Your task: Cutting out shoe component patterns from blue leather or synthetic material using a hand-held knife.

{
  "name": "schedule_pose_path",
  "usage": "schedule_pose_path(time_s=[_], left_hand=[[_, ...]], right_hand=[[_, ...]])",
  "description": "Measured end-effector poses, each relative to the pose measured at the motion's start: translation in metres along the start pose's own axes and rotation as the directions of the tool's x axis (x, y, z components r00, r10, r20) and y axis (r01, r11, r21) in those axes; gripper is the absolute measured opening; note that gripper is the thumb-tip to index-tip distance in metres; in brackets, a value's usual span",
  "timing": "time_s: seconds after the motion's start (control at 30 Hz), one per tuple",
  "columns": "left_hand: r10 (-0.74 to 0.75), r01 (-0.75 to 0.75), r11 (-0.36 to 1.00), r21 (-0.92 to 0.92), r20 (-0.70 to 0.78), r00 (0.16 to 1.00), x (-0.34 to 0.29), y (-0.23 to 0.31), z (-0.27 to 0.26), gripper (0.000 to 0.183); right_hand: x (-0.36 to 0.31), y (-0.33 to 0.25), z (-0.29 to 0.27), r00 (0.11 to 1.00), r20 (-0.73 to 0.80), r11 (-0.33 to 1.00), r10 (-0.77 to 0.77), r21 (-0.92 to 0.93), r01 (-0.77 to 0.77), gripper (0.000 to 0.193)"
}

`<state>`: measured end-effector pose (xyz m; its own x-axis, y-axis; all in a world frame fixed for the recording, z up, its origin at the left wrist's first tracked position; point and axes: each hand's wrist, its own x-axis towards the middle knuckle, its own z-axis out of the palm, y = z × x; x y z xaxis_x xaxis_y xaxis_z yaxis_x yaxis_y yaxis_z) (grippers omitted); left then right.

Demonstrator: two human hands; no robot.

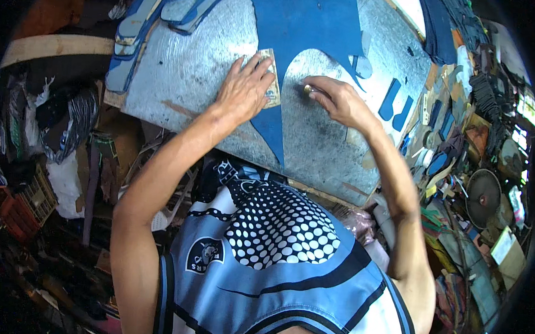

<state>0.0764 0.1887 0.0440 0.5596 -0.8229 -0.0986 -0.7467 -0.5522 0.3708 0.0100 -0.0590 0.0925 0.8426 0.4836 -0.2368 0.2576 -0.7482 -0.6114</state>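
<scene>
My blue jersey (287, 260) sits nearest. My left hand (245, 87), fingers slightly apart, lies flat on a tan card (274, 95) whose long axis runs away from me. My right hand (342, 103), closed around a small tool (308, 89), is farther from it, rightward. Under the card, a blue sheet (306, 25) tapers toward me on the grey worktop (334, 152).

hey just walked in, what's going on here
A person's left hand lies, fingers spread, on a tan, roughly rectangular flat piece over a blue sheet with curved cut-outs. The right hand holds a small object with a brass-coloured end, mostly hidden, over the silver-grey board. Small blue cut pieces lie to the right.
</scene>
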Motion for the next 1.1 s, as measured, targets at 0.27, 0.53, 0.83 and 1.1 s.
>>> schedule_pose_path(time_s=[0.27, 0.53, 0.83, 1.1], left_hand=[[-0.107, 0.106, 0.993, -0.056, -0.007, 0.994, 0.0, 0.01, -0.001, 0.064], [-0.131, 0.132, 0.99, -0.057, 0.021, 0.991, 0.004, 0.012, -0.001, 0.067], [-0.127, 0.128, 0.99, -0.061, 0.018, 0.992, 0.008, 0.017, -0.002, 0.067], [-0.122, 0.124, 0.99, -0.059, 0.033, 0.992, 0.011, 0.02, -0.009, 0.064]], right_hand=[[0.06, -0.041, 0.066, 0.672, -0.632, 0.922, 0.387, 0.263, -0.284, 0.031], [0.07, -0.042, 0.061, 0.648, -0.606, 0.884, 0.461, 0.253, -0.393, 0.03], [0.069, -0.04, 0.048, 0.681, -0.542, 0.866, 0.492, 0.228, -0.445, 0.03], [0.044, -0.054, 0.05, 0.707, -0.506, 0.869, 0.494, 0.263, -0.419, 0.028]])
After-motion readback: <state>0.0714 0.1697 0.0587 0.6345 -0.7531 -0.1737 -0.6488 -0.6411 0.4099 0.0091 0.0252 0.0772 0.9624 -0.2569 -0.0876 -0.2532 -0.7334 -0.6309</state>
